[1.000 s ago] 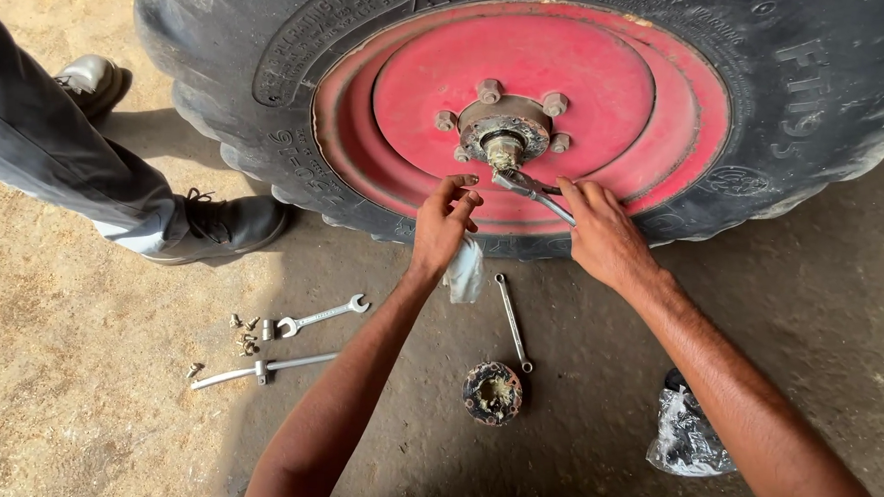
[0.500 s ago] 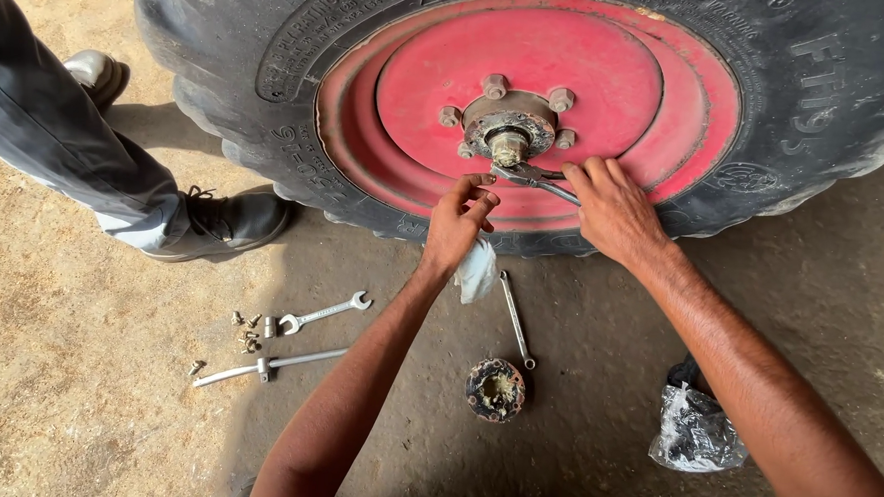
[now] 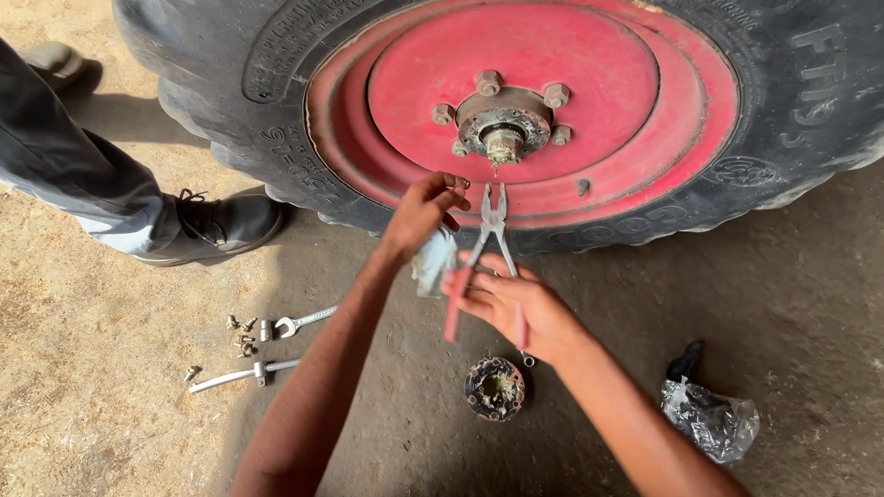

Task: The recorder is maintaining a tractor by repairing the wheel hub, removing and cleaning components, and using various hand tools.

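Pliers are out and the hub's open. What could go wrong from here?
1. The right hand holds the pliers loosely, jaws up near the hub; they might slip off whatever they grip.
2. Small bolts lie loose on the dirt beside the wrenches; they could get lost or kicked by the boot nearby.
3. The hub cap lies open side up on the ground and may collect grit.

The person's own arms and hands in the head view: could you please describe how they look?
Both forearms are bare, with no sleeves in view. The left hand and right hand wear no gloves, and no watch, ring or bracelet shows on either.
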